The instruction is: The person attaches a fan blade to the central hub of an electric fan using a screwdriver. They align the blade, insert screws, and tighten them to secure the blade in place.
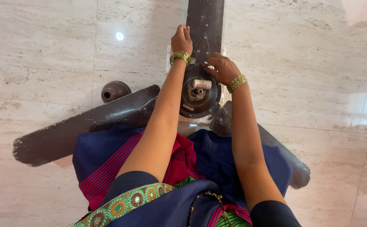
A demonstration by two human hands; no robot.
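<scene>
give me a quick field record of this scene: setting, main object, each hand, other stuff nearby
setting: polished pale stone floor, seen from above
main object: brown ceiling fan lying on the floor, round motor hub with three blades
left hand: left hand rests on the far blade near its bracket
right hand: right hand at the hub's rim, fingers pinching a small pale item too small to identify
on hub: white cylindrical part and wiring in the centre
nearby: brown dome-shaped cup on the floor beside the left blade
</scene>
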